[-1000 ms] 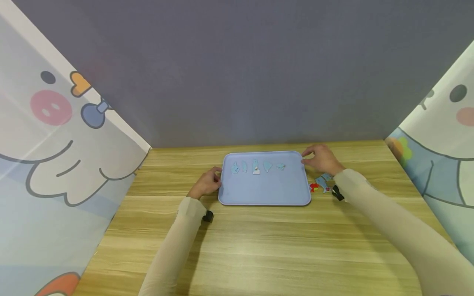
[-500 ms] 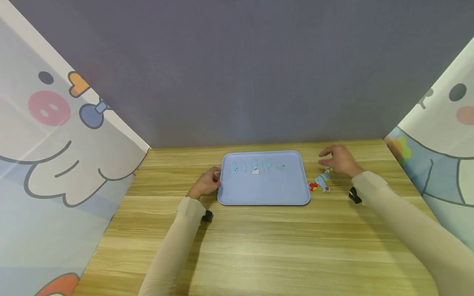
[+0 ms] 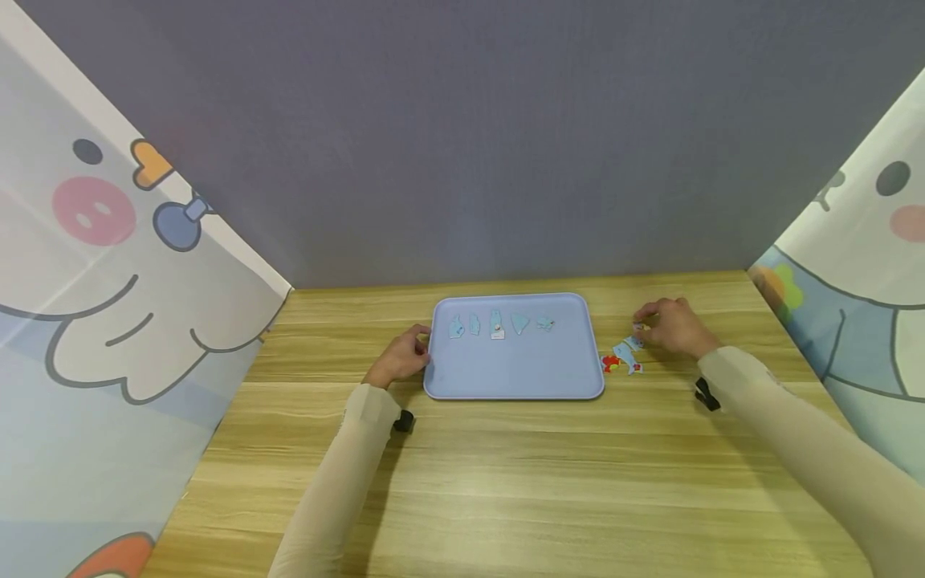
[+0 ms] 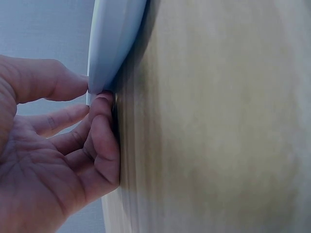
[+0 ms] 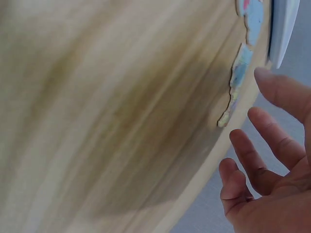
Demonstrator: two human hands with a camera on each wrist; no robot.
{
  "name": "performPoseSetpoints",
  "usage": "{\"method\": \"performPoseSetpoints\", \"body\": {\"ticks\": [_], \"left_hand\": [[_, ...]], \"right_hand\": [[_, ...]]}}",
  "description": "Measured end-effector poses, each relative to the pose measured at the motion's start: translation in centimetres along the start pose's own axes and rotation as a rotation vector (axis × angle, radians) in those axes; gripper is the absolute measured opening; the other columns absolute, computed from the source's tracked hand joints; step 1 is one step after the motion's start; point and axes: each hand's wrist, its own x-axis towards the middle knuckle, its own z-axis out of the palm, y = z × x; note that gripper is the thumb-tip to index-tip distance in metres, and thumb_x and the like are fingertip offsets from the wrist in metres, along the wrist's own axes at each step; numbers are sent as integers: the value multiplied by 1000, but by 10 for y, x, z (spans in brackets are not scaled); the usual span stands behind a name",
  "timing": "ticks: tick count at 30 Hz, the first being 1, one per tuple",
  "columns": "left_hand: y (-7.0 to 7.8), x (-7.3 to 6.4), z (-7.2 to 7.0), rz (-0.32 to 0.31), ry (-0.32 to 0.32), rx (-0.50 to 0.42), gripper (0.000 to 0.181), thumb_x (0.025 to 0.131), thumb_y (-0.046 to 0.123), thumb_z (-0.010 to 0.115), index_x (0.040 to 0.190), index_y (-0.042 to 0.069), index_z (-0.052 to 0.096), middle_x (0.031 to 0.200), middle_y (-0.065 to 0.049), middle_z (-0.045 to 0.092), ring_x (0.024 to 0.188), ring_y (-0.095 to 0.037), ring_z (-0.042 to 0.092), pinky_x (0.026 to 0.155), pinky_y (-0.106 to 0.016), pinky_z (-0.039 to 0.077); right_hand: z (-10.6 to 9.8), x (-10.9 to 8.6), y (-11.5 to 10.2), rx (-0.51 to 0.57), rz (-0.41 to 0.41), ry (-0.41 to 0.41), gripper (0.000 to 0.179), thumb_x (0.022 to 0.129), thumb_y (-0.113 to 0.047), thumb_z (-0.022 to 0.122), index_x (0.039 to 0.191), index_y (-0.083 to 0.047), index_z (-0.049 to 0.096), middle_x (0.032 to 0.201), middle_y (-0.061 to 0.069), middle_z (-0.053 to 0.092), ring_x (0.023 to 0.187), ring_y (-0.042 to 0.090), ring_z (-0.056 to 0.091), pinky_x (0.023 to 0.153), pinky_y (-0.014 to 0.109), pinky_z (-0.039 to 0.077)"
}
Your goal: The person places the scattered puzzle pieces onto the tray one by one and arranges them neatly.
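My left hand (image 3: 400, 358) is at the left side of a pale blue tray (image 3: 513, 381). In the left wrist view, the thumb lies on the tray's rim (image 4: 108, 43) and curled fingers tuck against its side, gripping it. To the right of the tray, my right hand (image 3: 678, 329) is over a small group of flat, printed cut-out pieces (image 3: 627, 354) that look like puzzle pieces. Seen from the right wrist, its fingers are spread and hold nothing, with the fingertips close to a blue and yellow piece (image 5: 240, 65).
Along the upper part of the tray lies a row of several light blue cut-out pieces (image 3: 519, 323). A red piece (image 3: 610, 364) is beside the tray's right rim. A grey wall (image 3: 506, 160) rises behind the wooden table (image 3: 506, 482).
My right hand has left the tray's upper right corner, moved right, and come down toward the loose pieces. My left hand stays at the tray's left edge.
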Motion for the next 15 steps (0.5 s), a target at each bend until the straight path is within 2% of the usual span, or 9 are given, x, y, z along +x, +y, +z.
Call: {"method": "performPoseSetpoints", "body": {"ticks": [2,7,15], "left_hand": [[0,0,0,2,0,-2,52,86,5,61,134,3,42,93,-13,60,79,-23,58,69,-33,49],[-1,1,0,18,1,-2,52,86,4,61,134,2,42,92,-13,61,79,-23,58,69,-33,49],[-1,1,0,7,0,2,52,86,5,61,135,3,42,93,-13,60,79,-23,57,69,-33,49]], "right_hand": [[2,-1,1,-6,-7,-11,35,78,-15,76,105,6,67,105,24,64,102,45,45,92,55,25],[3,-4,3,-47,-59,-17,39,76,-17,78,104,7,67,104,23,65,101,44,51,95,56,21],[3,-10,1,-45,-2,-53,45,77,-23,78,110,5,65,115,29,55,110,51,37,95,60,25]]}}
